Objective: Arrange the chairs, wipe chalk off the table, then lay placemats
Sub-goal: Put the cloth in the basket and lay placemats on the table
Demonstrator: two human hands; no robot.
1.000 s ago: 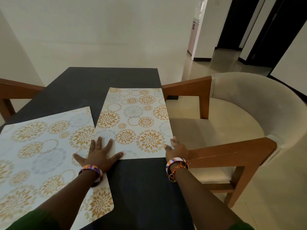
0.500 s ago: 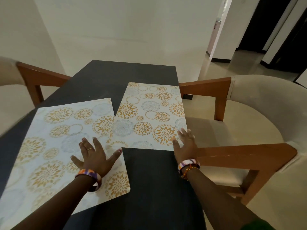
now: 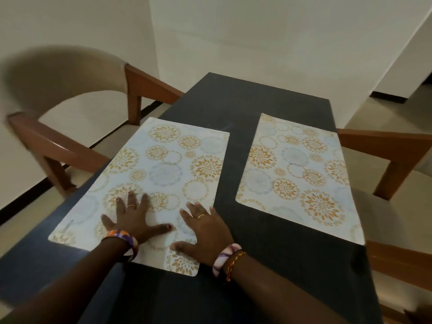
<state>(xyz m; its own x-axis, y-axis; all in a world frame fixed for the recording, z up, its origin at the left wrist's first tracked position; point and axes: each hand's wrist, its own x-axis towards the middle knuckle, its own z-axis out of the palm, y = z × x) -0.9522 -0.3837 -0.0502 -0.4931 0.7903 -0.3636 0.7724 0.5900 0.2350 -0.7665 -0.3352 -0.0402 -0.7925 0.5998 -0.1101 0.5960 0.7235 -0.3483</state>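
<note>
Two floral placemats lie on the dark table. The left placemat sits by the table's left edge, apart from the right placemat, which reaches the right edge. My left hand lies flat with spread fingers on the near part of the left placemat. My right hand rests flat beside it, fingers straight, on the same mat's near right corner. A beige chair with wooden arms stands at the left side, and another chair's wooden arm shows at the right.
A white wall rises behind the table's far end. A black skirting line runs along the floor at left. Tiled floor opens at the far right past a wall corner.
My right hand left the right placemat and came onto the left one beside my left hand. The left placemat slid away from the right one, leaving a dark gap. The view swung left.
</note>
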